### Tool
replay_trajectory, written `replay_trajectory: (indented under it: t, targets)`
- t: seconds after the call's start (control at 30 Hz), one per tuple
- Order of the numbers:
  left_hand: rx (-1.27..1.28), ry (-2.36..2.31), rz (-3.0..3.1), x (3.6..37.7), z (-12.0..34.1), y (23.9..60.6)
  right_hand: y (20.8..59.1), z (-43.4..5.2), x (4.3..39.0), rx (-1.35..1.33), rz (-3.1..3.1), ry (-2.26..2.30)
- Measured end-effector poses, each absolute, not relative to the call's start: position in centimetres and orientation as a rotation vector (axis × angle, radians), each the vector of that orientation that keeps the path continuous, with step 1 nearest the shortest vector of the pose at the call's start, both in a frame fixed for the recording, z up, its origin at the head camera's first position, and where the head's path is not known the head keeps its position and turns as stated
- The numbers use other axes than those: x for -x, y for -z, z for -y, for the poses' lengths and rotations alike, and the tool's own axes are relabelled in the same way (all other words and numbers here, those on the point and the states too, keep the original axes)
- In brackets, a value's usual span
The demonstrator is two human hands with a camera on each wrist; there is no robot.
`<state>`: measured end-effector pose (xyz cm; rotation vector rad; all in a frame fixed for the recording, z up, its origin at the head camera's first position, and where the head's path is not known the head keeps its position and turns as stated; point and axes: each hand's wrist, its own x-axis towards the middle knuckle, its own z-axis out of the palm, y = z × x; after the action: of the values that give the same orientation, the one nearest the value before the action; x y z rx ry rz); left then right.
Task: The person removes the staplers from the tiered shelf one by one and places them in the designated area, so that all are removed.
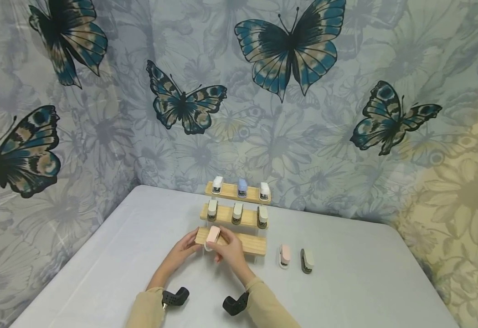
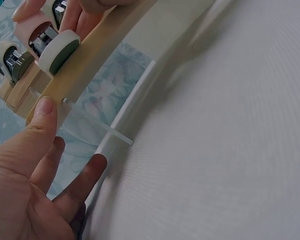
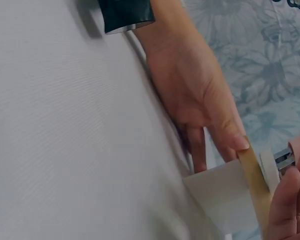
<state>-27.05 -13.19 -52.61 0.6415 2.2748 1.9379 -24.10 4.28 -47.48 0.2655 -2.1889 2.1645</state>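
Note:
A three-tier display stand has pale wooden shelves. My right hand (image 1: 231,249) holds a small pink stapler (image 1: 213,234) with a white base at the left end of the lowest shelf (image 1: 247,242). Its base sits right at the wood in the left wrist view. My left hand (image 1: 183,251) grips the left end of that shelf, the thumb (image 2: 44,112) on its edge and other fingers reaching below. Another pink stapler (image 1: 285,256) and a grey-and-cream stapler (image 1: 306,261) stand on the table to the right of the stand.
Three cream staplers, one of them here (image 1: 237,212), line the middle shelf (image 1: 224,212). The top shelf (image 1: 230,189) bears two white staplers and a blue one (image 1: 242,187). Clear supports (image 2: 97,121) carry the shelves on the white table (image 1: 345,291). A butterfly-print cloth (image 1: 304,150) hangs behind.

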Motion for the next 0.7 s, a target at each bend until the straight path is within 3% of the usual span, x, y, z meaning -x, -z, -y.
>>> replay_trajectory:
  t: [0.3, 0.53, 0.7]
  targets:
    - [-0.569, -1.928, -2.340, 26.9, 13.0, 52.6, 47.8, -5.6, 22.8, -0.323, 2.182, -2.068]
    - [-0.552, -1.923, -2.355, 26.9, 12.5, 52.7, 47.7, -8.2, 21.4, -0.302, 2.081, -2.238]
    - [-0.528, -1.924, -2.362, 27.1, 12.9, 52.6, 50.6, -9.7, 23.2, -0.303, 1.972, -2.260]
